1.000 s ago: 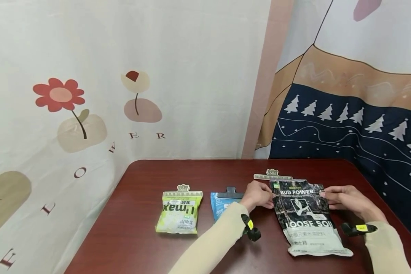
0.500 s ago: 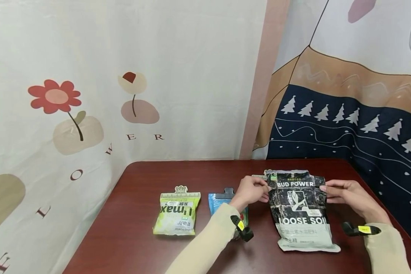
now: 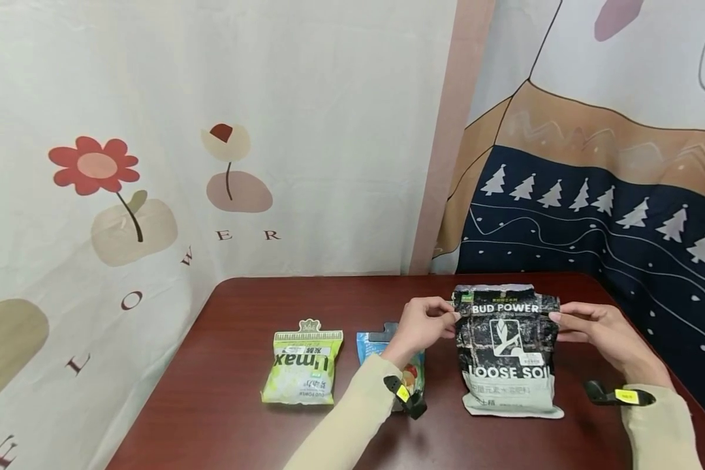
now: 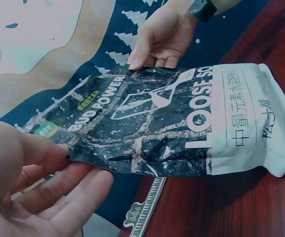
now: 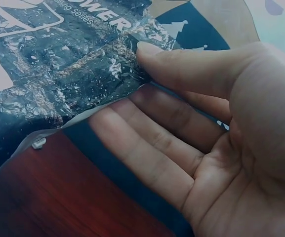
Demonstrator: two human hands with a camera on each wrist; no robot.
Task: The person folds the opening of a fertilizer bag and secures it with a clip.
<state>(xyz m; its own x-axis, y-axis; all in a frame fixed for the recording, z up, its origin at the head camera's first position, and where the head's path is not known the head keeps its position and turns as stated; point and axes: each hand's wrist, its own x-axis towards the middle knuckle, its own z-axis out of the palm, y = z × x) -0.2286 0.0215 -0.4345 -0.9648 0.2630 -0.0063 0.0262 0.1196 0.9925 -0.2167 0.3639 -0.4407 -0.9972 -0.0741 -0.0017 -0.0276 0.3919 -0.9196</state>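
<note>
Left grip [image 3: 420,326] and right grip [image 3: 608,336] pinch the black bag [image 3: 505,349] by its upper sides, over the tabletop [image 3: 211,418]. Green bag [image 3: 302,375] and blue bag [image 3: 365,348] already wear clips [image 3: 308,334]; the black has none, a loose clip [image 4: 148,205] nearby.

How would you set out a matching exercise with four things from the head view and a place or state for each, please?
1. Black-and-white bag
2. Yellow-green bag
3. Blue bag
4. Black clip

A. Middle one of the three bags
B. Lying across a bag's upper edge
C. Held by the left hand and right hand
D. Leftmost of the three bags

Pairs: 1-C, 2-D, 3-A, 4-B
</note>
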